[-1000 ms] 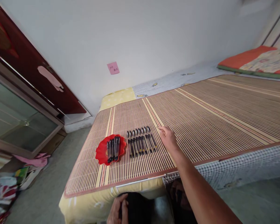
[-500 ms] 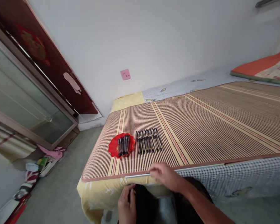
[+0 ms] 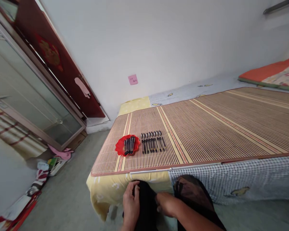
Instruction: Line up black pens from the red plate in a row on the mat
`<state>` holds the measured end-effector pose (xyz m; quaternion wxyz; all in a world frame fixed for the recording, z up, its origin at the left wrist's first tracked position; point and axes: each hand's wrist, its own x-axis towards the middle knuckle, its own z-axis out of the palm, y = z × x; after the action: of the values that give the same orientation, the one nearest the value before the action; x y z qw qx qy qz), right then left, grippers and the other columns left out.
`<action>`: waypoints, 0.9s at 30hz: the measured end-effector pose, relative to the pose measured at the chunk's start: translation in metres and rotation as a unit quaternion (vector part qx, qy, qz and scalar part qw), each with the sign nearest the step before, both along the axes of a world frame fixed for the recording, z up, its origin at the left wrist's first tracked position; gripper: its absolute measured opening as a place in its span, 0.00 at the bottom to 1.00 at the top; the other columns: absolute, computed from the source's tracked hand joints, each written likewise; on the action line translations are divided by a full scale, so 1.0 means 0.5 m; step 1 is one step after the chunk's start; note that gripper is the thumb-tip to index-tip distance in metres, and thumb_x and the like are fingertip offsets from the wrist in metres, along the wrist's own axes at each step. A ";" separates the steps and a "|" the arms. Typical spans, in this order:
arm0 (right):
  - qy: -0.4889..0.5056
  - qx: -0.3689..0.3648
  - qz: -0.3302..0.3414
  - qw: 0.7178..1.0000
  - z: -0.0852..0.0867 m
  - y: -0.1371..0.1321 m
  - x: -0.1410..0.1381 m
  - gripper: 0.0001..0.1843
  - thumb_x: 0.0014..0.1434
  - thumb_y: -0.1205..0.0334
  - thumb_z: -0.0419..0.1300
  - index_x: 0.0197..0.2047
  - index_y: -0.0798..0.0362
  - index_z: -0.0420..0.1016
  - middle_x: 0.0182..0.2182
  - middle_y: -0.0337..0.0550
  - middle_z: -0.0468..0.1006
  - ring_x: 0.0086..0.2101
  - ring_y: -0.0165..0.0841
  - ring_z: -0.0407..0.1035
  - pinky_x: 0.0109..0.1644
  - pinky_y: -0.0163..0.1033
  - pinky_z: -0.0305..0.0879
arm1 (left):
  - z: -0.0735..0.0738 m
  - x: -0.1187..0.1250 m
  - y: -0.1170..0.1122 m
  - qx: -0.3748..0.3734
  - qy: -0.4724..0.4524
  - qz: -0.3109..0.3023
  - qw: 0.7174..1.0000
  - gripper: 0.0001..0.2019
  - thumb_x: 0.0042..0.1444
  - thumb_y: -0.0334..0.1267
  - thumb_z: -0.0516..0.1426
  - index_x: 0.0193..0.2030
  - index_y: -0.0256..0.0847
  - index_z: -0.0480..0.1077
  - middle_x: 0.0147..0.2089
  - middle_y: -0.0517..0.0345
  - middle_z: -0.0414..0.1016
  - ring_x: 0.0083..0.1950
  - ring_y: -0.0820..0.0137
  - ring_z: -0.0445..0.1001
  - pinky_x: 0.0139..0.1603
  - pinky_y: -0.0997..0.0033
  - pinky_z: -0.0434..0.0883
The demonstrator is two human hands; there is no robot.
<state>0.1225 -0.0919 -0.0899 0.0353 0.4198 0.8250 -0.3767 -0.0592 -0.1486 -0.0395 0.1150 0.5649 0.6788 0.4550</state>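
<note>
My left hand (image 3: 131,200) rests on the black cloth over my left knee (image 3: 144,205), fingers loosely bent and thumb apart. It holds nothing that I can see. Between my knees, below the bed's edge, is my right hand (image 3: 167,204), slightly blurred. Its fingers curve toward the left leg with a gap at the thumb, and no object shows in it. Up on the striped mat (image 3: 207,131), a red scalloped plate (image 3: 119,148) carries several dark pens (image 3: 129,145). Right beside it, several more capped pens (image 3: 153,142) lie side by side in a row.
The mat covers a bed with a yellow and checked sheet (image 3: 231,183) hanging at the front. An orange-edged folded quilt (image 3: 262,72) lies far right. A pink note (image 3: 133,79) is on the wall. Left are a glass-panelled door (image 3: 38,83) and clutter on the floor.
My right hand has drawn back from the mat's front edge, down between my knees. The left hand stays on the knee. The view has shifted slightly; pens and plate lie as before.
</note>
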 end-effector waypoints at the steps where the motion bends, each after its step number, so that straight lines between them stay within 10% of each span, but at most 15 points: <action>1: -0.011 0.006 -0.007 1.000 0.004 0.001 0.003 0.07 0.47 0.69 0.67 0.32 0.55 0.85 0.31 0.51 0.84 0.35 0.45 0.78 0.37 0.40 0.66 | 0.000 0.000 -0.001 0.001 0.002 0.001 1.000 0.14 0.64 0.43 0.53 0.42 0.41 0.78 0.40 0.48 0.82 0.43 0.57 0.80 0.48 0.57 0.76; 11: 0.000 -0.003 -0.025 1.000 0.051 0.006 0.025 0.08 0.49 0.67 0.67 0.34 0.54 0.86 0.33 0.50 0.85 0.38 0.46 0.79 0.36 0.39 0.65 | 0.057 -0.012 0.040 0.008 0.060 0.003 0.998 0.14 0.65 0.46 0.53 0.42 0.42 0.77 0.38 0.51 0.82 0.38 0.60 0.80 0.40 0.63 0.76; 19: 0.017 0.014 0.011 1.000 0.062 0.026 0.028 0.12 0.51 0.68 0.64 0.38 0.57 0.87 0.38 0.54 0.86 0.41 0.46 0.80 0.39 0.39 0.67 | 0.181 -0.071 0.271 -0.041 0.187 0.044 0.980 0.07 0.62 0.37 0.55 0.43 0.41 0.74 0.41 0.51 0.78 0.41 0.61 0.77 0.46 0.62 0.72; 27: 0.002 -0.019 -0.008 1.000 0.067 0.037 0.020 0.15 0.51 0.64 0.65 0.42 0.56 0.87 0.40 0.56 0.86 0.43 0.48 0.81 0.41 0.40 0.70 | 0.198 -0.089 0.426 -0.214 0.265 0.087 0.936 0.09 0.63 0.41 0.61 0.44 0.37 0.74 0.41 0.53 0.80 0.44 0.62 0.79 0.48 0.58 0.74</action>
<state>0.1323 -0.0735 -0.0561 0.0385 0.4251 0.8142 -0.3935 -0.1037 0.0642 0.0594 0.0096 0.5658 0.8123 0.1413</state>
